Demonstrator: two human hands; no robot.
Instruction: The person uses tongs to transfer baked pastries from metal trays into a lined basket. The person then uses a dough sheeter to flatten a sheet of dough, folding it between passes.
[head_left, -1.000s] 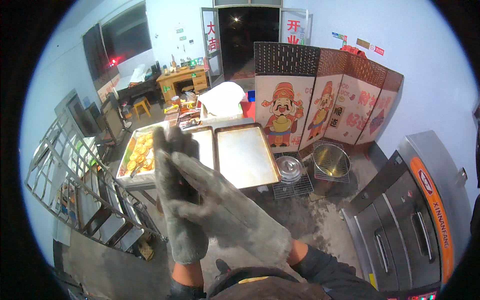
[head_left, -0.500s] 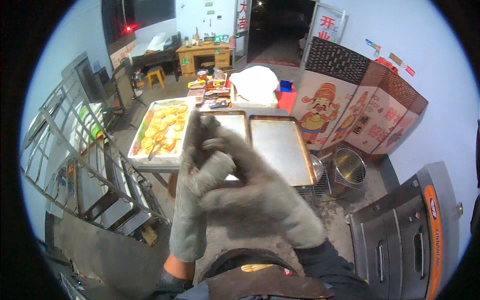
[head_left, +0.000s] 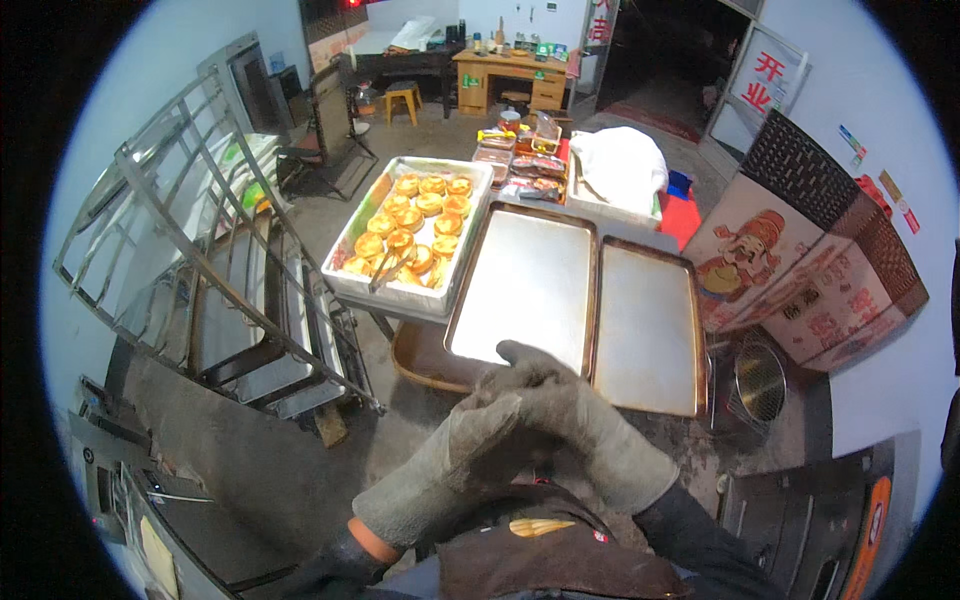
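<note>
Thick grey work gloves cover both my hands, which are clasped together in front of my apron. My left hand point(head_left: 468, 425) comes in from the lower left and presses against the right glove, its fingers closed and partly hidden. My right hand point(head_left: 565, 400) folds over the left glove, with one gloved finger or thumb tip sticking out at the top. No other object shows between them. Just beyond the gloves lie two flat metal baking trays, the left one point(head_left: 530, 280) and the right one point(head_left: 648, 330), both bare, side by side on the table.
Left of the trays, a white tub point(head_left: 338, 258) holds round golden pastries point(head_left: 430, 205) and tongs point(head_left: 381, 268). Behind are packaged foods point(head_left: 535, 165) and a cloth-covered crate point(head_left: 618, 170). A metal rack point(head_left: 230, 285) stands left, an oven point(head_left: 800, 510) lower right, a folding screen point(head_left: 800, 250) right.
My gloved hands have come down toward my body, from upright and interlocked to a lower clasp. The view has shifted, so the trays and the pastry tub show more fully.
</note>
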